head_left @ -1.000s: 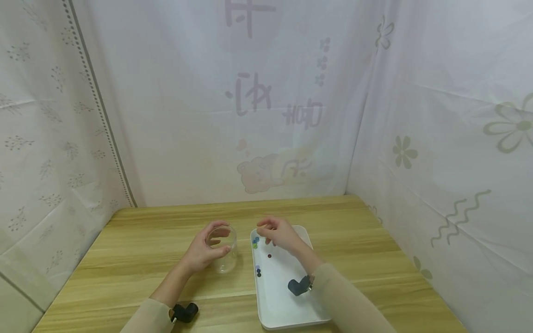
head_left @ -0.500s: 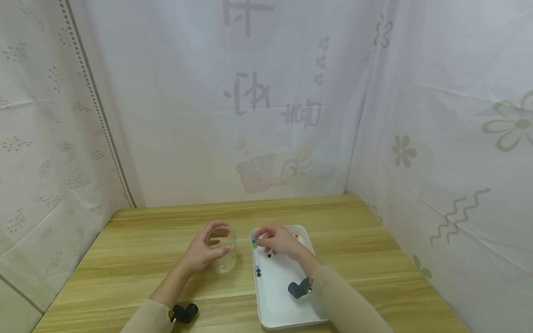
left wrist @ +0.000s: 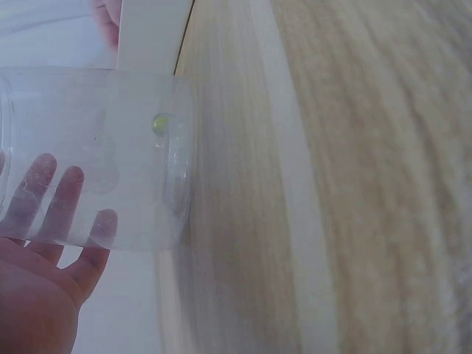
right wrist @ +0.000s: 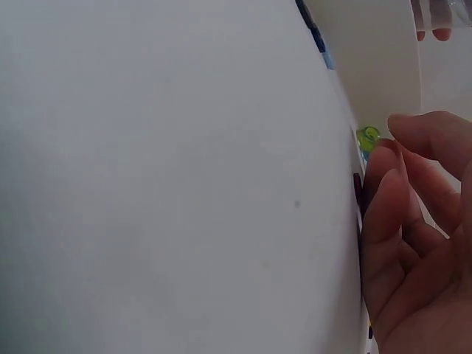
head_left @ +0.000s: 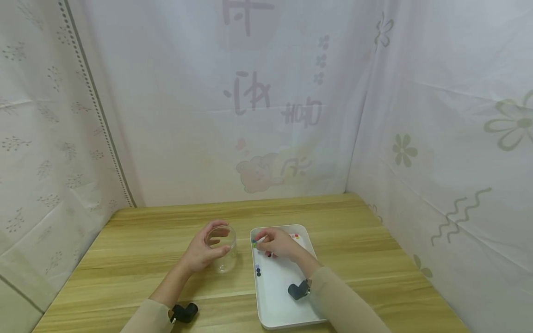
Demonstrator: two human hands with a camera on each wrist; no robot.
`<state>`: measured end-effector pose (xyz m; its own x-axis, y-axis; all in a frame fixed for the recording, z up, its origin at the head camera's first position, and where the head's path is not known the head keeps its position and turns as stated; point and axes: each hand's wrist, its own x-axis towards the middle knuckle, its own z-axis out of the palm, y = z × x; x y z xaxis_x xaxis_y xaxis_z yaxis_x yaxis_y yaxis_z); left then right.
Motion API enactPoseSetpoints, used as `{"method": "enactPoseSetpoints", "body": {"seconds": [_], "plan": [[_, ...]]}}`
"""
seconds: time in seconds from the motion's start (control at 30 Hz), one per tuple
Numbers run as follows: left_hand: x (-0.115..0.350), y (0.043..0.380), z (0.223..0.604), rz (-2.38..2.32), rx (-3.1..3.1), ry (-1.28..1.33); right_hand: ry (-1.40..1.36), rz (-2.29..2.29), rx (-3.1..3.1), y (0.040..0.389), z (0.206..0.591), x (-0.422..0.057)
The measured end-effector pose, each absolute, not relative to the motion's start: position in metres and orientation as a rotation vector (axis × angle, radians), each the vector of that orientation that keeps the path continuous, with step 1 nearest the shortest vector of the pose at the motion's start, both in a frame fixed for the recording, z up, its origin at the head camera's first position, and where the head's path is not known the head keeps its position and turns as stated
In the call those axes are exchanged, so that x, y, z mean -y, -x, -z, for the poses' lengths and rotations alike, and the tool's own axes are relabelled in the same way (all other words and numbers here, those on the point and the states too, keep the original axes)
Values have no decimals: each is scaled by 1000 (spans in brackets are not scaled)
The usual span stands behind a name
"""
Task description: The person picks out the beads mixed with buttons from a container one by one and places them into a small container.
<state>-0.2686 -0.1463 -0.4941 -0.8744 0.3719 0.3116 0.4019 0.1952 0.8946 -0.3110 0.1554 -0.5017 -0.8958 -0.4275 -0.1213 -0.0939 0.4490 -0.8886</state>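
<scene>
On the table left of the tray stands a clear cup [head_left: 225, 264], gripped near its rim by my left hand [head_left: 203, 252]. Through its wall, in the left wrist view, a green bead [left wrist: 160, 124] shows near the bottom. My right hand [head_left: 281, 243] is low over the far left part of the white tray [head_left: 287, 303], fingers bent. In the right wrist view its thumb and index tips lie right beside a green bead [right wrist: 369, 137], with a small gap between them. A dark red bead [right wrist: 358, 190] is close under the other fingers.
Dark beads [head_left: 258, 272] with a lilac one lie along the tray's left side. Red, yellow and pink beads [head_left: 296, 236] are at its far right. The wooden table [head_left: 358, 259] meets patterned cloth [head_left: 187, 138] at the back and sides.
My right hand has come down and slightly back toward the green and blue beads at the tray's far left. Beads at the far right have come into sight. The left hand and cup stay still.
</scene>
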Motion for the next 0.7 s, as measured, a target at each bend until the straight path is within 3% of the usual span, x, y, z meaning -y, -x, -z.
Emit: {"method": "enactPoseSetpoints", "body": {"seconds": [0.7], "plan": [[145, 268, 492, 1812, 2407, 773, 446, 1392, -2418, 312, 511, -154]]}}
